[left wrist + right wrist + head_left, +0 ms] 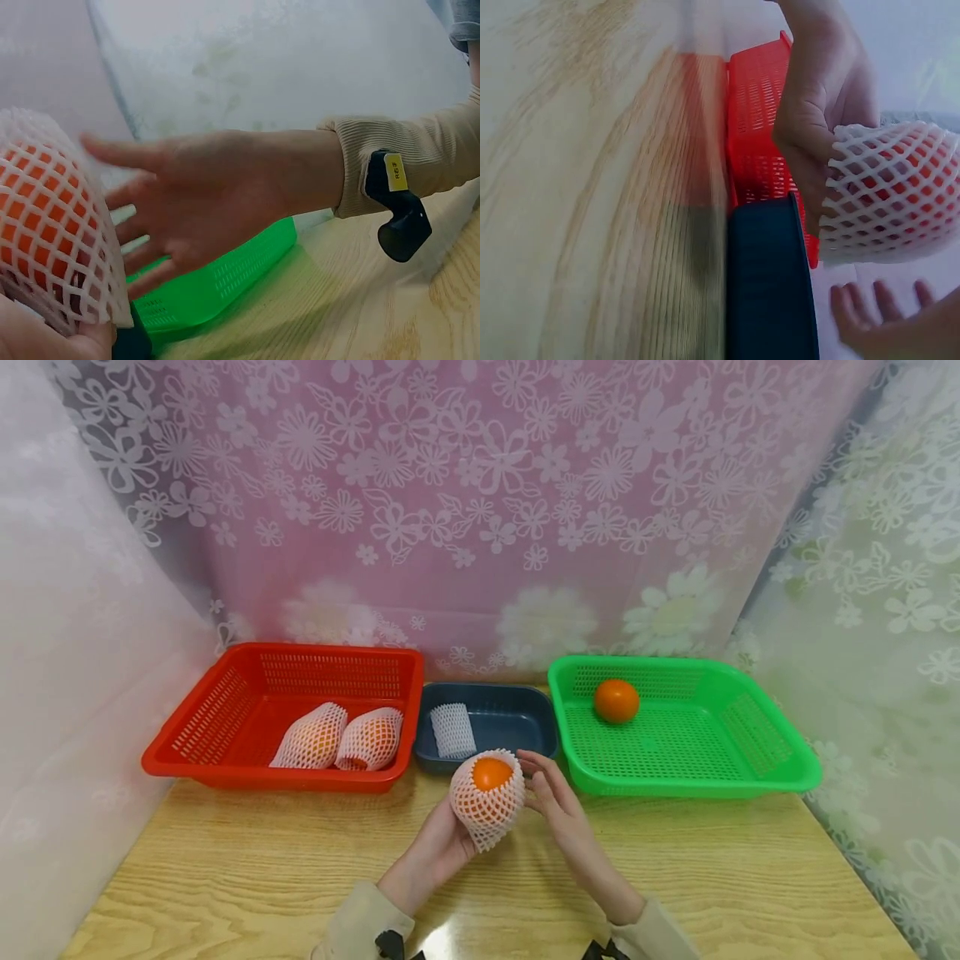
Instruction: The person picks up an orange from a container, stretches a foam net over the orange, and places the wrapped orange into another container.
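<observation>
Head view counts four orange fruits in all: one in the hands' grasp, two in the red basket [330,649], and one in the green basket [675,747]. The held fruit [491,774] sits above the front of the desk [697,868], inside a white foam net [486,818] whose mouth leaves a round patch of orange bare at the top. The left hand [437,846] supports it from below and the side, its fingers curled round the netted fruit, though the net and fruit hide some of them. The right hand [564,820] has its fingers spread and holds nothing; they are just beside the net, and the right wrist view shows a gap between. The pair of netted fruits, a left one [315,739] and a right one [372,737], lie side by side in the red basket, while the lone bare fruit [617,701] rests toward the back left of the green one. Between these two baskets is one dark blue tray [513,731] with a white foam sleeve [453,730] at its left; whether several are nested there cannot be told. The held fruit and right fingertips overlap the tray's front rim. Behind everything hangs a pink flowered curtain [480,527], and a black device [403,225] is on the right cuff.
</observation>
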### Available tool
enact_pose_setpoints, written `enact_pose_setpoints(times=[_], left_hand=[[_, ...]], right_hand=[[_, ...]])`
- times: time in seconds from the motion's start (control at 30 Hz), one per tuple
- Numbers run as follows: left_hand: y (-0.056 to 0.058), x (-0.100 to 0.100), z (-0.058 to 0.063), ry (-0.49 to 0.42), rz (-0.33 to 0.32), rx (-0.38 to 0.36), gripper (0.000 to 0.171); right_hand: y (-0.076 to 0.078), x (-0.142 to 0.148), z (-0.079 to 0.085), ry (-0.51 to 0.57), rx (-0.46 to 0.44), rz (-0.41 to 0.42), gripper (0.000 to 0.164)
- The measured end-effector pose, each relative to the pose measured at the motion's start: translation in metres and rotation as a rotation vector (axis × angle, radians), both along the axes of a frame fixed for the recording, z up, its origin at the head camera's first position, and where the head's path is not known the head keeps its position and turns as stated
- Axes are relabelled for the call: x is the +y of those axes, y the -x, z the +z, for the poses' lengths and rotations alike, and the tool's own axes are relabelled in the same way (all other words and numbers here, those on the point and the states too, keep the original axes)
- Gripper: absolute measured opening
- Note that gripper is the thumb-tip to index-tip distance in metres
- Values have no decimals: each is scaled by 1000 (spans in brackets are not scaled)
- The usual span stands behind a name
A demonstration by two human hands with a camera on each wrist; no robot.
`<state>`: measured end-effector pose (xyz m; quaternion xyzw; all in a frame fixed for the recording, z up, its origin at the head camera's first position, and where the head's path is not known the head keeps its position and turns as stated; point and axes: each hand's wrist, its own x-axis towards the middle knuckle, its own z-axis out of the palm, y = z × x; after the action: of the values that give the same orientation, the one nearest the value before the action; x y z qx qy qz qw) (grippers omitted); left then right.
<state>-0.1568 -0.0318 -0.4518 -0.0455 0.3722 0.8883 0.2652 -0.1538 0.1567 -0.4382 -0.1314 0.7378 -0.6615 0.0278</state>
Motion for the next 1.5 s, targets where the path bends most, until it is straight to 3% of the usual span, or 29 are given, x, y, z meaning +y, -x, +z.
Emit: enact_pose_setpoints(times=[0.1,0.2,0.33,0.43,0.53,0.63,0.77,1.0,1.17,1.3,1.5], left_hand=[[-1,2,0,36,3,37,59],[-3,4,2,100,17,93,60],[-2,5,7,336,61,202,63],[0,4,11,512,83,312,63],[1,5,15,576,49,469,63],[-2,6,15,643,-4,639,75],[-3,6,12,724,18,773,90],[2,-3,13,846,104,790,83],[5,-22,28,882,150,792,82],[13,-56,49,939,257,766,82],[29,-130,81,1031,463,686,86]], right_hand=[[-2,-1,1,-27,94,72,59],[-3,-2,2,-41,134,51,74],[-3,-2,4,-3,55,-54,67],[-2,-1,5,-20,-24,-79,59],[-1,-1,5,-63,-81,-63,56],[-2,-1,4,-75,-118,-22,57],[-3,0,4,-53,-145,43,60],[-4,1,8,-50,-132,184,61],[-2,-3,7,-64,-72,262,56],[0,-3,7,-57,-29,275,48],[1,2,7,-39,-52,297,45]])
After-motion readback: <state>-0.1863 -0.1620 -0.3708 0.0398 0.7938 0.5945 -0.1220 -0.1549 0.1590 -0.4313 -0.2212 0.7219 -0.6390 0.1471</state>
